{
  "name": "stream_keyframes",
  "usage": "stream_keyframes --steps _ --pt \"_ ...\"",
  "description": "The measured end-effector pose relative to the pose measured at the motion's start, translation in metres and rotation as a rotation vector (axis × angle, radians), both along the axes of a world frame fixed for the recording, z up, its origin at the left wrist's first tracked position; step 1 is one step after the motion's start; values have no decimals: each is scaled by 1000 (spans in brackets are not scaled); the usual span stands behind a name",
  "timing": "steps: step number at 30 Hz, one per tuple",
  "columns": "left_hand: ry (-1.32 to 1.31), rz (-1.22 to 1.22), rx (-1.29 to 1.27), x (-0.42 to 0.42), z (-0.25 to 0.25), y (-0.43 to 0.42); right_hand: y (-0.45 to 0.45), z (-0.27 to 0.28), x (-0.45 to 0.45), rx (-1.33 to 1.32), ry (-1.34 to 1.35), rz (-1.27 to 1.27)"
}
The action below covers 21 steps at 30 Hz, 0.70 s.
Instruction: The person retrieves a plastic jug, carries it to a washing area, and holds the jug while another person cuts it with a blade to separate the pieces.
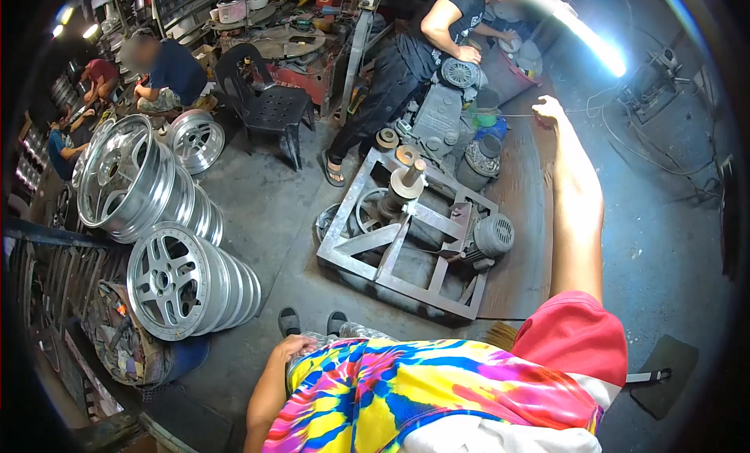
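My right hand (pixel 549 111) is stretched far forward over the floor, its fingers pointing left and loosely bent, apparently with nothing in them. A thin cord (pixel 587 111) runs at the same level; I cannot tell whether the hand touches it. My left hand (pixel 297 347) lies against my patterned trousers (pixel 359 330) at the thigh, fingers stretched out. Ahead stands a square metal frame (pixel 355 259) with an upright spindle (pixel 407 182) and a grey electric motor (pixel 494 235). Behind it sit a large grey machine casting (pixel 440 123) and a second motor (pixel 459 73).
Stacked alloy wheels (pixel 168 281) stand at left, beside a drum of scraps (pixel 129 340). A black plastic chair (pixel 269 101) is farther back. One person (pixel 398 78) leans over the machinery; other people (pixel 173 74) crouch at far left. A lit tube lamp (pixel 598 46) hangs at upper right.
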<state>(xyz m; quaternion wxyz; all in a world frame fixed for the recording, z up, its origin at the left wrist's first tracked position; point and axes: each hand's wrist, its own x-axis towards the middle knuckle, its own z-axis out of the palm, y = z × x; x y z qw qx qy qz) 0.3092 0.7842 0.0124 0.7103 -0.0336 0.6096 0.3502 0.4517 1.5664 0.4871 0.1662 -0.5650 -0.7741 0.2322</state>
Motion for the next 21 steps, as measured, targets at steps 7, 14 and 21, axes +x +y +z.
stream_keyframes --steps 7,14,21 --pt "23 10 4 1 4 1 -9 9 0 23 -87 -21" --pt "63 13 54 -17 15 9 -6 8 -6 6 -42 -10" --pt "-1 118 86 -15 -3 -3 -15 16 -19 -139 -11 40"
